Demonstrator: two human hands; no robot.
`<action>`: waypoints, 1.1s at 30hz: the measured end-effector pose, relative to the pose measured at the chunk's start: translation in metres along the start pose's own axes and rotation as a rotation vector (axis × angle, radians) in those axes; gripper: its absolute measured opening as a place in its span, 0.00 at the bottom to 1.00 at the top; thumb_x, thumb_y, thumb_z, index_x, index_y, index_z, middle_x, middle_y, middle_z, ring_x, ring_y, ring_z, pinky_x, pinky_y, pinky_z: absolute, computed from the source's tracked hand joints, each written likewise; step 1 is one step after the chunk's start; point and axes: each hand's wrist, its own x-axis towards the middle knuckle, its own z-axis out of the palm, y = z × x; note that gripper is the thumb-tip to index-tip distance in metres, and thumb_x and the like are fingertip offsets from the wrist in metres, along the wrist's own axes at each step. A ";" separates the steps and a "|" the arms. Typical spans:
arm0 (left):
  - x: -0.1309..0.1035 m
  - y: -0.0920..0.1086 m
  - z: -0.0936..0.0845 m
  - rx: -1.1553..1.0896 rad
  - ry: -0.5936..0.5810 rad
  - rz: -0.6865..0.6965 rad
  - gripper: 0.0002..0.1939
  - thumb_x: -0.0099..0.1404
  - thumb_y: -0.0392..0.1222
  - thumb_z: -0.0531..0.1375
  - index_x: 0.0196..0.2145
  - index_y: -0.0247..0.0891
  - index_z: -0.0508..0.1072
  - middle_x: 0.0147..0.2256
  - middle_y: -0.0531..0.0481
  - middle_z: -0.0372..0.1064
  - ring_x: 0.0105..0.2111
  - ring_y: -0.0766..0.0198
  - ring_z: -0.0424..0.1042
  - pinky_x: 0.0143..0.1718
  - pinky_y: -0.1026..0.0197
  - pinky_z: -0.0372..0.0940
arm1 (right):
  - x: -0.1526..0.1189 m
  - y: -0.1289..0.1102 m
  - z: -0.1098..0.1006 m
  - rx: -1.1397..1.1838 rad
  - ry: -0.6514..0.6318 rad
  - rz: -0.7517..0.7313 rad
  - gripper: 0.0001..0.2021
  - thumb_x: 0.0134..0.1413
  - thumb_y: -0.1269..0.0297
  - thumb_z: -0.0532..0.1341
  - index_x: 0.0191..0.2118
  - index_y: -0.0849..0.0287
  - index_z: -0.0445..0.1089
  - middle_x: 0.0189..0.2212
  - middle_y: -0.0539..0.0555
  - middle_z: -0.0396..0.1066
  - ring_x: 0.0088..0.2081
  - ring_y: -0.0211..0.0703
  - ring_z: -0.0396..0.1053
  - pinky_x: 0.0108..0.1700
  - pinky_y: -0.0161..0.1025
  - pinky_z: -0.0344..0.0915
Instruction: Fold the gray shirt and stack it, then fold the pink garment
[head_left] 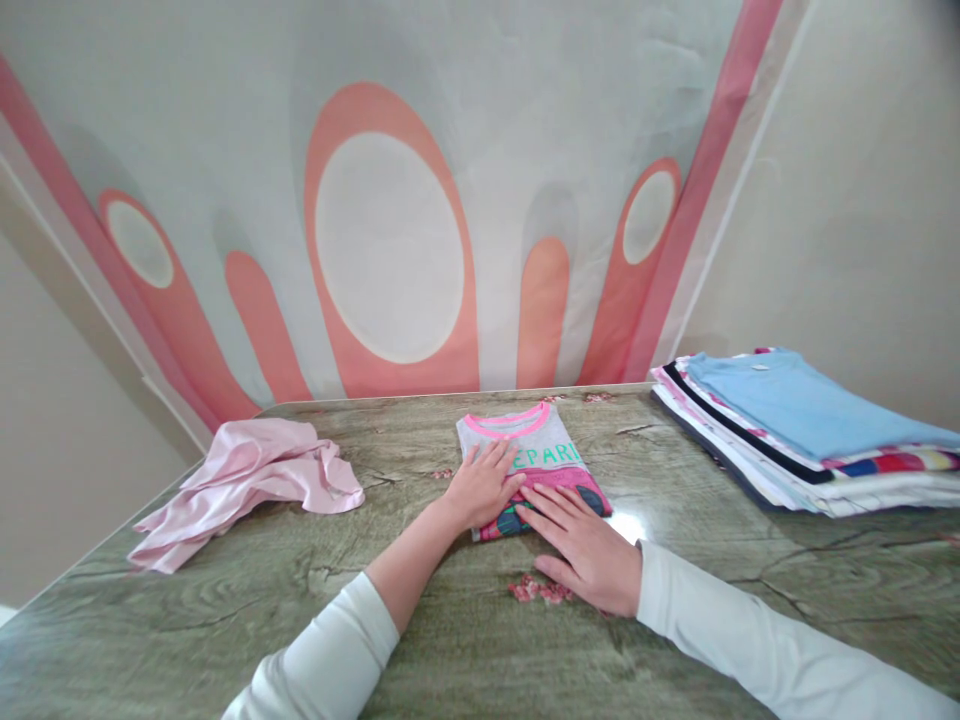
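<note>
Two hands: both open, palms down, with the fingers laid over one folded T-shirt (551, 455); neither hand grips it.
Left hand (484, 485): comes in from the near left, its fingers extended across the left and middle part of the shirt, tips pointing far and right.
Right hand (592, 550): reaches in from the near right, fingers spread over the shirt's near part and pointing left; the thumb sits just off the near edge, and whether it touches the table cannot be told.
Gap between hands: small, the left fingertips lying a little farther away than the right ones.
Folded T-shirt: under the fingers of both hands, flat on the table, a compact grey and pink bundle; its pink collar (510, 433) is on the far side, beyond the hands, and green lettering (547, 456) runs right from the left fingertips.
Sleeves: white, the left one (330, 640) ending well up the forearm, the right one (750, 630) at the wrist.
Pink garment (255, 470): crumpled, to the left, well apart from the hands.
Stack of folded clothes (787, 470): far right, a light blue top (802, 395) uppermost.
Table (465, 650): wood-grain surface with reddish flower prints.
Backdrop (600, 60): grey, with coral arches, beyond the far edge.
</note>
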 end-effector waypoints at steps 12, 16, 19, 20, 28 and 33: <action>0.018 -0.068 0.018 -0.062 -0.031 -0.281 0.26 0.69 0.50 0.39 0.61 0.39 0.49 0.63 0.44 0.42 0.62 0.58 0.41 0.58 0.49 0.44 | 0.001 0.000 0.001 0.031 -0.036 -0.010 0.31 0.58 0.48 0.48 0.64 0.52 0.41 0.64 0.56 0.40 0.64 0.51 0.37 0.61 0.58 0.40; 0.013 -0.084 0.013 -0.091 0.074 -0.412 0.25 0.69 0.48 0.38 0.61 0.39 0.50 0.62 0.44 0.43 0.62 0.58 0.42 0.59 0.48 0.43 | 0.000 0.001 -0.011 0.104 -0.063 -0.018 0.29 0.60 0.50 0.46 0.64 0.52 0.42 0.64 0.54 0.40 0.64 0.49 0.37 0.62 0.55 0.41; 0.010 -0.091 0.004 -0.085 0.124 -0.452 0.25 0.69 0.44 0.37 0.61 0.35 0.48 0.62 0.42 0.43 0.62 0.59 0.42 0.59 0.50 0.43 | 0.006 0.013 -0.023 0.191 -0.054 -0.002 0.28 0.62 0.52 0.44 0.64 0.55 0.42 0.64 0.54 0.41 0.63 0.43 0.39 0.62 0.48 0.44; 0.011 -0.090 0.001 -0.084 0.133 -0.448 0.25 0.69 0.43 0.38 0.61 0.35 0.49 0.62 0.42 0.43 0.62 0.59 0.42 0.59 0.51 0.43 | 0.011 0.021 -0.026 0.203 -0.035 0.015 0.28 0.62 0.52 0.43 0.64 0.57 0.43 0.63 0.54 0.42 0.63 0.43 0.40 0.63 0.46 0.44; 0.017 -0.034 0.004 -0.021 0.044 -0.137 0.28 0.69 0.52 0.39 0.60 0.32 0.51 0.62 0.40 0.44 0.61 0.55 0.44 0.59 0.50 0.43 | 0.079 0.117 -0.008 0.044 0.136 0.196 0.34 0.60 0.46 0.40 0.62 0.70 0.48 0.61 0.66 0.47 0.63 0.50 0.43 0.61 0.52 0.45; 0.014 -0.025 0.015 0.029 0.009 -0.132 0.34 0.66 0.59 0.39 0.60 0.31 0.51 0.61 0.38 0.46 0.60 0.52 0.46 0.59 0.50 0.43 | 0.102 0.145 0.008 -0.044 0.122 0.324 0.35 0.58 0.43 0.39 0.63 0.65 0.47 0.63 0.62 0.42 0.63 0.49 0.39 0.61 0.51 0.42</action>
